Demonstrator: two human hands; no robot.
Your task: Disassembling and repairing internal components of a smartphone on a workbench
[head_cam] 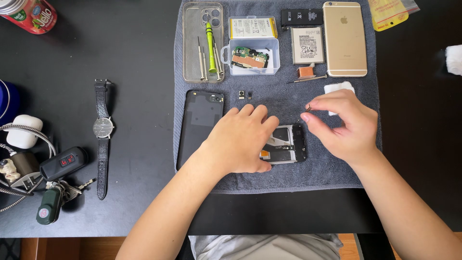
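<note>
My left hand (pixel 240 139) lies flat on an opened phone body (pixel 288 143) on the grey towel (pixel 288 175), pressing it down and hiding most of it. My right hand (pixel 344 125) hovers just to the right, thumb and forefinger pinched on a tiny dark part (pixel 308 109) above the phone's upper right corner. A black phone back panel (pixel 199 126) lies to the left of my left hand. Two small camera modules (pixel 245 94) lie above my left hand.
At the towel's far edge lie a clear case with a green screwdriver (pixel 210 41) and thin bits, a small plastic box holding a circuit board (pixel 249 58), two batteries (pixel 307 45), a gold phone (pixel 343 38). A wristwatch (pixel 102 129), keys (pixel 55 195), earbud case (pixel 24 130) lie left.
</note>
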